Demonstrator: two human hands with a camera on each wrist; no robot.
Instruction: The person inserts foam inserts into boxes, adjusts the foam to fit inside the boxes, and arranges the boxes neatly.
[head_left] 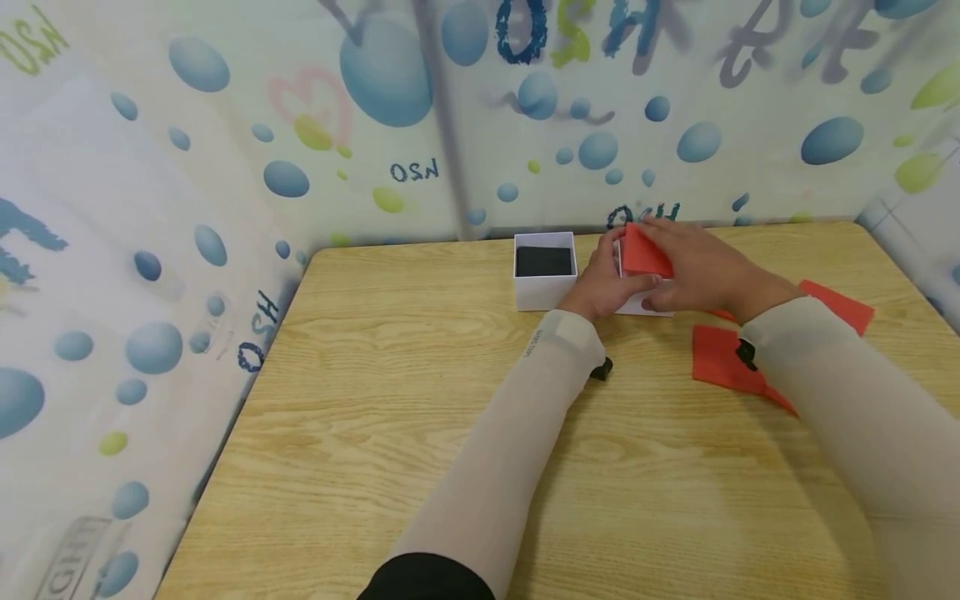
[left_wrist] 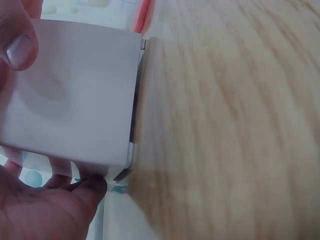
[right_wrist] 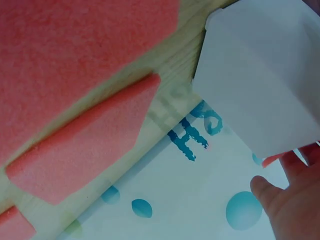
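Observation:
A white box (head_left: 643,303) stands near the back edge of the table, with a folded red cloth (head_left: 643,252) at its open top. My left hand (head_left: 609,279) holds the box from its left side; in the left wrist view, fingers curve along one wall of the white box (left_wrist: 75,95). My right hand (head_left: 701,262) grips the red cloth from above and the right. The right wrist view shows the right hand (right_wrist: 295,200) beside the box, with a sliver of red at its fingers. The inside of this box is hidden.
Left of the hands stands another open white box (head_left: 545,292) holding a dark block (head_left: 543,262). More red cloth pieces (head_left: 723,358) lie on the table under and beside the right forearm. A patterned wall covering (head_left: 360,200) rises directly behind the wooden table (head_left: 337,375).

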